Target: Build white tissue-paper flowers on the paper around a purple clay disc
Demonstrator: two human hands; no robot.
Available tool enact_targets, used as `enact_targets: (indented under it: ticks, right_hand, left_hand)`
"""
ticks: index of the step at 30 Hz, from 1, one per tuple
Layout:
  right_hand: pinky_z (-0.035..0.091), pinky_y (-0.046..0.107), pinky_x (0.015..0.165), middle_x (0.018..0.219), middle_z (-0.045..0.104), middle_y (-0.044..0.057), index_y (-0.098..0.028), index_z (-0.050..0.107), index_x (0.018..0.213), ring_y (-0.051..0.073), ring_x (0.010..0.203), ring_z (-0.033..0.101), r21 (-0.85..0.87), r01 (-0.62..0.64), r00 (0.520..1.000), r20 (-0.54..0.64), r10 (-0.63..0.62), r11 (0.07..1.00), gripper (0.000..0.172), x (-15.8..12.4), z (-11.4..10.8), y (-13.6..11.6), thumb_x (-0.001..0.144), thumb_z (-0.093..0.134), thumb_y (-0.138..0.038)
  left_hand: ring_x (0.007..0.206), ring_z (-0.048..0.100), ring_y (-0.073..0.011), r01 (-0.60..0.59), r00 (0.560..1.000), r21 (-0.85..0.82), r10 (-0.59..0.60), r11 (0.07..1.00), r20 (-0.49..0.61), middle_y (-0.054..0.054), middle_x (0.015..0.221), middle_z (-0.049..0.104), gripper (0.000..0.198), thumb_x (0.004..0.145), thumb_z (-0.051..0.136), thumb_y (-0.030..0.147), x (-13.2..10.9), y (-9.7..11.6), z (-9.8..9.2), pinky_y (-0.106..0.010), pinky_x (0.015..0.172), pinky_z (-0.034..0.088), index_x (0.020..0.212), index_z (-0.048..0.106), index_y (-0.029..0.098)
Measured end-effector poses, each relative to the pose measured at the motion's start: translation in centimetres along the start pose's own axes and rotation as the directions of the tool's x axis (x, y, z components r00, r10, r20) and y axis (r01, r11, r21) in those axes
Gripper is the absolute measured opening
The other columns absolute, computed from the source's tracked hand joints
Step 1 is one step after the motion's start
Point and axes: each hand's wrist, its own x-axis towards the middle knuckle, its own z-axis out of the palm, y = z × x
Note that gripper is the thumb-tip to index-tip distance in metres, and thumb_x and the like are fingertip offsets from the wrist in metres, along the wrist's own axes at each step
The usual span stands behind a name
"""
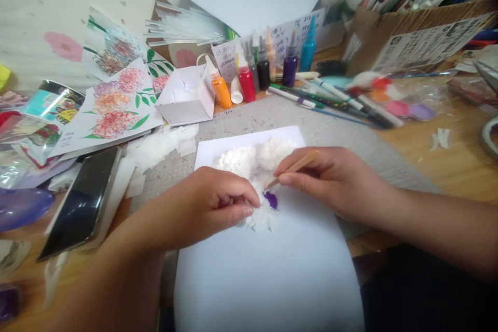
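Note:
My right hand (327, 176) is closed around a flat wooden craft stick (301, 162), held at a slant with its lower end down at the white pieces. Just below that end is a dab of purple paint (271, 200). My left hand (218, 199) is pinched, thumb and index finger close together at the edge of the same pieces; what lies between the fingertips is too small to make out. Fluffy white clusters (237, 161) of crumpled paper-like bits sit on a white paper sheet (264, 275), partly hidden by both hands.
Paint bottles (246, 80) stand behind the sheet, with pens (342, 96) lying to their right. A black phone (83, 202) lies left, near flower pictures (116, 109) and white tissue scraps (163, 145). A cardboard box (420, 36) of markers stands back right.

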Motion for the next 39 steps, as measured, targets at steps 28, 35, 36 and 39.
enact_targets:
  ticks: [28,35,36,39]
  right_hand:
    - [0.051,0.017,0.066,0.079,0.071,0.001,-0.017,0.067,0.069,0.009,0.072,0.066,0.13,0.014,1.0,-0.006,-0.013,0.991,0.012,-0.3,0.0,-0.5,0.081,0.064,-0.019]
    - [0.05,0.016,0.064,0.079,0.071,0.001,-0.016,0.065,0.07,0.008,0.071,0.065,0.128,0.016,0.999,0.045,-0.022,0.992,0.013,-0.4,0.2,-0.5,0.082,0.063,-0.019]
    - [0.05,0.015,0.065,0.079,0.071,0.001,-0.016,0.065,0.07,0.008,0.071,0.065,0.13,0.016,0.999,0.03,-0.02,0.991,0.013,-0.4,0.2,-0.5,0.083,0.063,-0.019]
    - [0.05,0.014,0.066,0.08,0.071,0.0,-0.016,0.066,0.07,0.007,0.072,0.065,0.09,0.028,1.0,-0.005,-0.027,0.996,0.012,-0.3,0.3,-0.4,0.082,0.064,-0.018]
  left_hand:
    - [0.05,0.039,-0.0036,-0.014,0.979,0.132,0.041,0.991,-0.202,0.01,0.056,0.045,0.012,0.079,0.052,0.008,1.1,-0.2,2.1,-0.016,0.052,0.029,0.076,0.055,0.019]
    - [0.052,0.039,-0.0036,-0.016,0.988,0.114,0.033,0.993,-0.149,0.01,0.057,0.046,0.014,0.078,0.053,0.005,0.8,-0.3,1.8,-0.016,0.051,0.029,0.075,0.055,0.019]
    - [0.053,0.04,-0.0035,-0.015,0.989,0.111,0.031,0.994,-0.143,0.01,0.058,0.047,0.014,0.078,0.053,0.006,0.7,-0.3,1.7,-0.016,0.051,0.029,0.076,0.056,0.019]
    - [0.053,0.042,-0.0032,-0.021,0.99,0.114,0.036,0.993,-0.136,0.01,0.059,0.05,0.015,0.077,0.053,0.005,0.7,-0.2,1.5,-0.015,0.052,0.031,0.076,0.057,0.019]
